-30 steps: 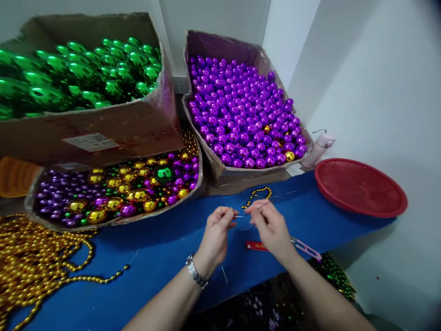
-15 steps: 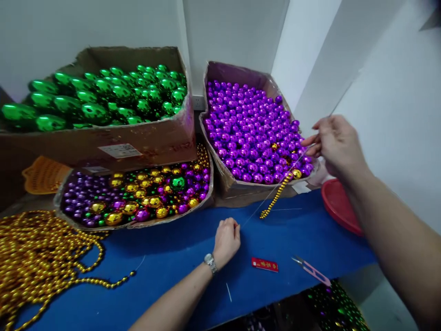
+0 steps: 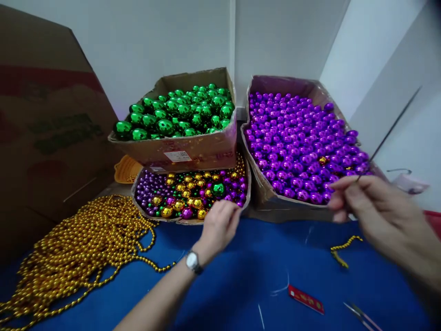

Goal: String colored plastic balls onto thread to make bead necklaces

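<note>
The purple baubles [image 3: 296,142] shine like polished metal, smooth and mirror-glossy, and so do the green baubles [image 3: 182,112] and the mixed beads [image 3: 193,195] in the low tray. Their boxes [image 3: 193,154] are plain brown cardboard, matt and a little rough, with a white paper label. The gold bead string [image 3: 79,248] has a bright metallic gloss. A matt blue cloth covers the desk [image 3: 241,266]. The right hand [image 3: 382,216] pinches a thin needle [image 3: 389,131] that looks like dull grey metal; the wristwatch [image 3: 192,261] looks like steel.
</note>
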A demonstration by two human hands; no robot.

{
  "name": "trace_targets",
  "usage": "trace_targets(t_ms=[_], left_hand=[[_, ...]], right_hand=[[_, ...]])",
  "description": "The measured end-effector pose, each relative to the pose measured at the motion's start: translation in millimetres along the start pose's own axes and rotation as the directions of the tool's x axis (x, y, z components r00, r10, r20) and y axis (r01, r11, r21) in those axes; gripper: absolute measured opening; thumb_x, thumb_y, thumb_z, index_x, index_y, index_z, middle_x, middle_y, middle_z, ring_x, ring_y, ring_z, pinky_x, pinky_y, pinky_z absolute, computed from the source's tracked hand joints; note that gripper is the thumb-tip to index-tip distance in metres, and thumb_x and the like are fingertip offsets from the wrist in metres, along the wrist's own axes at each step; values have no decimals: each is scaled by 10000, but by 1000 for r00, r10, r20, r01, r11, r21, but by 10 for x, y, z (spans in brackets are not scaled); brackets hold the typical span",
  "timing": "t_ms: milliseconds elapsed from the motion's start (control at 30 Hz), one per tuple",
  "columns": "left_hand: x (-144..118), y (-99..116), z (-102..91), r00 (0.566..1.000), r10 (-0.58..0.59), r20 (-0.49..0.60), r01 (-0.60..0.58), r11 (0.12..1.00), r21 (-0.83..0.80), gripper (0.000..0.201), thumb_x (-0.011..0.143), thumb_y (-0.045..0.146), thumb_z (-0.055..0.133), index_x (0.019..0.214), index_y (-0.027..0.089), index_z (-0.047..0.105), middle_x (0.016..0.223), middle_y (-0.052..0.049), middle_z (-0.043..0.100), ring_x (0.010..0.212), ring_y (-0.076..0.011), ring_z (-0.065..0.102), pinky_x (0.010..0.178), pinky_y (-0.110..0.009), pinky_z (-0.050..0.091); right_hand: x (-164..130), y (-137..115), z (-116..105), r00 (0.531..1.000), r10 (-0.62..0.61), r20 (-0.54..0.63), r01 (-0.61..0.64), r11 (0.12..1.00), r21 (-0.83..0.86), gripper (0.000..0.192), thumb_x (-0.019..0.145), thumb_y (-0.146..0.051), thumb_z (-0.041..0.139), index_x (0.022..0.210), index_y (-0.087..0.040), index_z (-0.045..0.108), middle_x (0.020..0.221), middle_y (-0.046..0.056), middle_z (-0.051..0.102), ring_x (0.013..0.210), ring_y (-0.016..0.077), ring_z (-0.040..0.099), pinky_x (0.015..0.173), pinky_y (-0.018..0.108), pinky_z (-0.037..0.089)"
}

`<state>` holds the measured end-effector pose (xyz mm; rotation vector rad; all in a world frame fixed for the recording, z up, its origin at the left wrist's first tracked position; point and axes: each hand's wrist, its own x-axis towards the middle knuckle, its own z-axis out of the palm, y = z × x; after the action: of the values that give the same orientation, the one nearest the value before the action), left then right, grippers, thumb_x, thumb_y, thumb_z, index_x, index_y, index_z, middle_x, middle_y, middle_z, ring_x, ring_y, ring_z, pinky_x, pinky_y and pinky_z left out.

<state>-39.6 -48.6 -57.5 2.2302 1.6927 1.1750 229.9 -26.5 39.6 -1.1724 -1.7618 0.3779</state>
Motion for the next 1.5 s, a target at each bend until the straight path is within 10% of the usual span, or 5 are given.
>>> trace_targets(t_ms=[300,667,800,1500], left_hand=[[226,-718,-750,991,-134,-8,130,944,302,202,886,321,444,861,193,597,796,-42,639,764,-196,576,701,-289,414],[194,-421,-250,936,58,348,-137,969,207,210,882,266,457,1014,205,609,920,-76,600,861,-206,551,760,-295,428],[371,-348,-111,945,53,324,-121,974,193,290,895,259,426,1139,214,575,985,-93,599,866,-217,569,761,-306,436],[404,-814,-384,951,-39,307,-64,946,318,284,873,150,407,1048,185,629,1011,-90,676,916,-203,624,823,-295,455]], right_hand=[[-829,362,715,879,243,410,-334,928,165,342,931,-472,360,1063,-218,546,530,-45,438,463,124,481,448,224,392],[-1234,202,1143,849,157,505,-271,949,161,342,947,-408,335,1006,-203,603,534,-37,493,473,118,512,484,191,411],[-1263,209,1148,862,151,483,-253,955,154,353,950,-407,323,1004,-205,608,530,-33,497,456,119,508,469,187,413],[-1349,263,1182,885,169,433,-253,957,143,332,935,-413,362,996,-234,636,546,-30,535,426,112,489,441,183,411]])
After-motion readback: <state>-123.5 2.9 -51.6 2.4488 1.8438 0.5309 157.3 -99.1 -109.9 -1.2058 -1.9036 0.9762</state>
